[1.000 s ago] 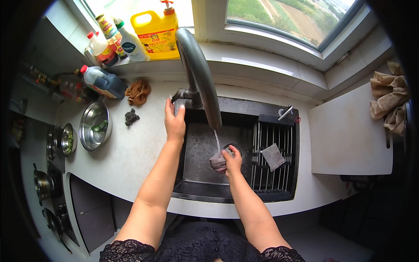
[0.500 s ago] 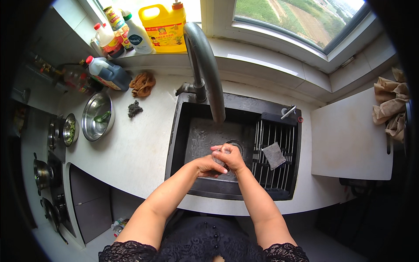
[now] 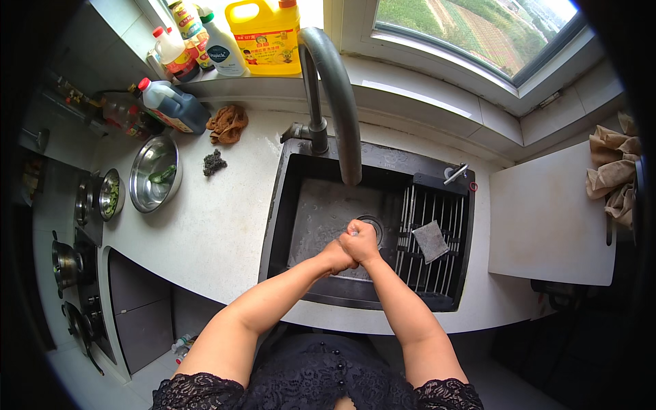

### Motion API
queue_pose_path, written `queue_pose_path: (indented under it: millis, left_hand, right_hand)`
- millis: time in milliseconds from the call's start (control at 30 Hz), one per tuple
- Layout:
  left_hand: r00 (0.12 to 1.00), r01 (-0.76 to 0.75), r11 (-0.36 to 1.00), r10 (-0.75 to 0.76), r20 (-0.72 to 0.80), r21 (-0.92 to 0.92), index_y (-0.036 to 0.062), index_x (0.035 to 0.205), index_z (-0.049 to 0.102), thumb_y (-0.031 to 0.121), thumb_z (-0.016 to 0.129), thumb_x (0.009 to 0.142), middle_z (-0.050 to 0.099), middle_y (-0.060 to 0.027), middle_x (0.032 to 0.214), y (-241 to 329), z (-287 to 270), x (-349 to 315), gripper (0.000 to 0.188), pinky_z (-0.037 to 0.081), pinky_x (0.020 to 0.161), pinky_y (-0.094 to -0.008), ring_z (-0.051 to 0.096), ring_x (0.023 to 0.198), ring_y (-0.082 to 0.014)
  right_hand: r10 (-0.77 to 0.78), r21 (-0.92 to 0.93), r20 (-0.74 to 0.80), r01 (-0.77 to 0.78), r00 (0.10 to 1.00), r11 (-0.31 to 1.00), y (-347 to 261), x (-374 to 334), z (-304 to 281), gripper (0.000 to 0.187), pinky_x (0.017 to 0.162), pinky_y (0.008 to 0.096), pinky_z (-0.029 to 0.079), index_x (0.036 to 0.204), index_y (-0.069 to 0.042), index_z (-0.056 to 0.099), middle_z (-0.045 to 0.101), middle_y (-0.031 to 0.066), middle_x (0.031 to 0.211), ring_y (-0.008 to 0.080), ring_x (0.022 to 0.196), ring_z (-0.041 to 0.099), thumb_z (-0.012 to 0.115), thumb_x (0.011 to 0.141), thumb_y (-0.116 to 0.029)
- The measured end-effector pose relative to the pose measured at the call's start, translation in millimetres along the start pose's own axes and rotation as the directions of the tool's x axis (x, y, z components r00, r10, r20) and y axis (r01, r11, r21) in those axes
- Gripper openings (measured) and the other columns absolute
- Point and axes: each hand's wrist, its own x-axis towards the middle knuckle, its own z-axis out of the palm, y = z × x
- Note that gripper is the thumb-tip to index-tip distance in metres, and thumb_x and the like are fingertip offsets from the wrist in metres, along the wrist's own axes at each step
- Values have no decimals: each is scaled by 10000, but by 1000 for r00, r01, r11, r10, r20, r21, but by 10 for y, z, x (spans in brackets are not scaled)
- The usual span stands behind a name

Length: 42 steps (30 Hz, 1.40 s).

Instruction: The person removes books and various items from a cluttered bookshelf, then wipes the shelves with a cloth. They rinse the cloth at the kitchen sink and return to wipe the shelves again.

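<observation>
Over the dark sink (image 3: 321, 212), my left hand (image 3: 336, 257) and my right hand (image 3: 361, 240) are pressed together, both closed. The right hand's fingers curl over the top of the left. A small pale bit shows between the fingers, but what they hold is mostly hidden. Above and behind them arches the dark faucet (image 3: 348, 130). To the right of my hands, a grey scouring pad (image 3: 430, 242) lies on the drying rack (image 3: 417, 273) set across the sink.
On the counter at left are a steel bowl (image 3: 140, 184) with a green vegetable in it, a scrubber (image 3: 214, 162) and a brown cloth (image 3: 227, 124). A blue-filled jug (image 3: 179, 109) stands behind. A yellow jug (image 3: 270, 51) sits on the sill. At right is a white board (image 3: 547, 219).
My hands have closed tighter around each other; the left fingers, spread out before, are now curled in. The greyish thing between them shows less. The view has shifted slightly.
</observation>
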Motion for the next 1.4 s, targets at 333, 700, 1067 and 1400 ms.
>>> queue_pose_path:
  millis: [333,700,1067,1400]
  left_hand:
    - [959,166,868,-33,280,-468,61,1187,445,-57,536,678,589,-100,952,283,-81,-450,530,601,657,-356,646,756,-225]
    - [645,457,583,302,702,-671,8,1049,445,48,703,804,518,-77,667,346,-121,-814,358,363,343,-195,469,421,-98]
    - [985,87,972,-50,168,-219,67,765,515,98,647,680,503,-29,615,313,-69,-414,160,312,364,-272,445,424,-118]
    - [966,-125,965,172,-194,231,-17,912,657,313,652,714,646,-285,921,-256,111,197,384,487,803,-461,619,923,-432]
  right_hand:
    - [-112,351,436,-54,893,935,-489,4,-461,580,956,321,411,1251,-41,522,571,79,1148,185,1069,539,735,733,-190]
    - [-390,741,611,-324,689,589,-1078,-118,-614,347,776,343,525,1169,21,612,621,50,629,165,680,646,651,866,-145]
    - [239,503,213,-316,947,804,-680,-42,-181,248,469,239,396,1057,25,651,489,-8,526,63,441,427,572,935,-176]
    - [306,326,-45,-276,951,904,-5,88,80,200,440,255,418,972,11,691,572,38,547,94,438,509,575,912,-141]
